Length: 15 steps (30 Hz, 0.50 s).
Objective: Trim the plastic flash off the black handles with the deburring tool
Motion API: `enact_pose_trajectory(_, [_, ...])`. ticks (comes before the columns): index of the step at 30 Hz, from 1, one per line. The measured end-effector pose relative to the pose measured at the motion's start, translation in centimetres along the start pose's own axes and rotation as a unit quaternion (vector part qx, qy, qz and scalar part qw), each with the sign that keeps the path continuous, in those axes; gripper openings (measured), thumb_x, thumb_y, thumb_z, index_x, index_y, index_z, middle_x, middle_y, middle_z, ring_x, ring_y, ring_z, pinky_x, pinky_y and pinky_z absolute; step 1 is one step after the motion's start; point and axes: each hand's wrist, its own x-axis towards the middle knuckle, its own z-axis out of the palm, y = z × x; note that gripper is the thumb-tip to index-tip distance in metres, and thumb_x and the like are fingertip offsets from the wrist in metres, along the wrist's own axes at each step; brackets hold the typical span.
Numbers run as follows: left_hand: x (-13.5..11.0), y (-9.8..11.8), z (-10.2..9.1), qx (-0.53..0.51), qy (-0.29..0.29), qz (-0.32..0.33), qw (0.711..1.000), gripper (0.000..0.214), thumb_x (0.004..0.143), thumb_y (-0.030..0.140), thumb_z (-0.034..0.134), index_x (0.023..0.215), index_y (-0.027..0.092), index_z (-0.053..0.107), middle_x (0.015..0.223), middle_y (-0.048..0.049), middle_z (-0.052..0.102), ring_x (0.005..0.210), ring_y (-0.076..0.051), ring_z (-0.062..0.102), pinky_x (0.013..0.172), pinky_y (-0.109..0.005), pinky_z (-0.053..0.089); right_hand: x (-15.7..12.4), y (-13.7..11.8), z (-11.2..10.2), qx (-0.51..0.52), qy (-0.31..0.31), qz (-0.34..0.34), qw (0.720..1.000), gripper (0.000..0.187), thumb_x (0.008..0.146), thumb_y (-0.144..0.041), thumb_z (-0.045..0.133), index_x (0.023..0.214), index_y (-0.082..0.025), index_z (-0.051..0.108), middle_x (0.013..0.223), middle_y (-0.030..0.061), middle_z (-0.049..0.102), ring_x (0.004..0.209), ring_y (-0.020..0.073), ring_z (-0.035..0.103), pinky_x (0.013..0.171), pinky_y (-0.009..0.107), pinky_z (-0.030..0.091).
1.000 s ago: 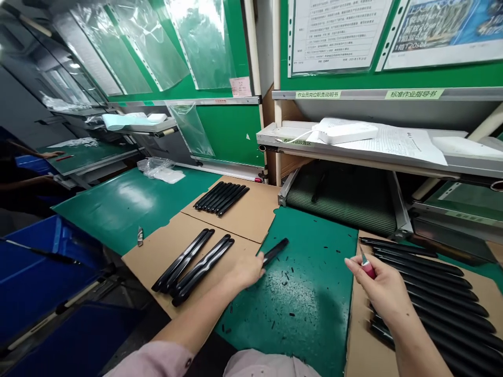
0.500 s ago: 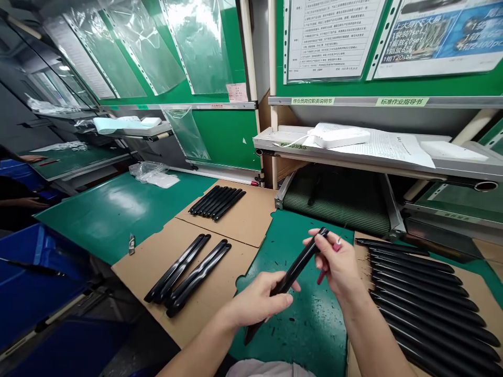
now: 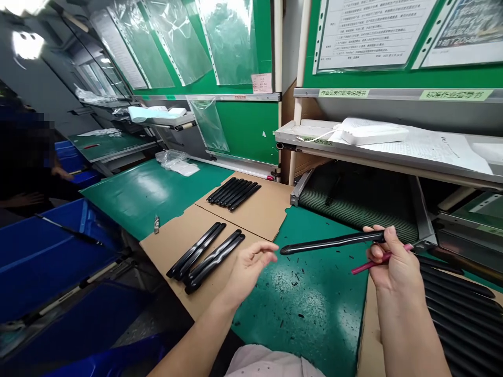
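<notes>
My right hand (image 3: 395, 262) is closed on one end of a long, glossy black plastic strip (image 3: 334, 242). The same hand also keeps a slim dark-pink rod-like tool (image 3: 371, 265) against its palm. Just off the strip's rounded left end is my left hand (image 3: 251, 264), holding nothing, its fingers stretched out and thumb apart. Several similar black strips (image 3: 212, 256) lie in pairs on the near cardboard sheet (image 3: 188, 217). A tighter row of black strips (image 3: 233, 193) rests on the far cardboard, and a larger row (image 3: 463, 309) lies at the right.
Dark shavings dot the green tabletop (image 3: 314, 314). A ribbed conveyor belt (image 3: 361, 201) sits at the back under a shelf (image 3: 310, 137) with papers and a white box. Blue bins (image 3: 35, 262) stand at the left, with another person (image 3: 27, 157) beyond.
My left hand has let go of the black strip. My right hand has moved right and swung the strip from steeply slanted to nearly level. The view has turned left.
</notes>
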Motion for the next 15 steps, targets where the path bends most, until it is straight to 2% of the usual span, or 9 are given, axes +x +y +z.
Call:
enact_pose_trajectory(2, [-0.3,0.0,1.2,-0.078,-0.009,-0.005,0.997,0.035,0.082,0.033,0.071,0.114,0.020,0.067,0.098,-0.0059,0.068,0.091,-0.020,0.067,0.084,-0.032,0.052,0.0,0.2,-0.1,0.001,0.000,0.003,1.000,0.037,0.069,-0.042,0.082,0.085,-0.013,0.066,0.086,0.0086,0.072,0.040,0.0013,0.041,0.034,0.015,0.030])
enact_pose_trajectory(4, [-0.6,0.1,2.2,-0.128,-0.017,-0.002,0.992,0.046,0.079,0.034,0.074,0.121,0.019,0.065,0.090,-0.0064,0.071,0.085,-0.021,0.069,0.076,-0.031,0.055,0.0,0.4,-0.2,-0.002,-0.007,0.012,1.000,0.034,0.071,-0.040,0.081,0.085,-0.013,0.067,0.087,0.0082,0.071,0.041,0.0015,0.041,0.035,0.015,0.031])
enact_pose_trajectory(7, [-0.8,0.1,3.2,-0.154,-0.004,0.012,0.988,0.042,0.083,0.036,0.070,0.120,0.015,0.067,0.072,-0.0071,0.073,0.084,-0.022,0.070,0.070,-0.030,0.056,0.1,0.7,-0.5,-0.002,-0.013,0.020,1.000,0.030,0.074,-0.038,0.079,0.084,-0.013,0.068,0.087,0.0090,0.072,0.040,0.0019,0.041,0.035,0.016,0.033])
enact_pose_trajectory(15, [-0.4,-0.2,3.4,-0.216,0.022,0.020,0.976,0.037,0.084,0.039,0.068,0.112,0.016,0.073,0.068,-0.0077,0.073,0.075,-0.021,0.070,0.065,-0.029,0.056,0.2,1.8,-0.6,-0.001,0.004,0.053,0.999,0.027,0.077,-0.037,0.077,0.085,-0.014,0.067,0.086,0.0086,0.072,0.040,0.0023,0.041,0.037,0.015,0.034])
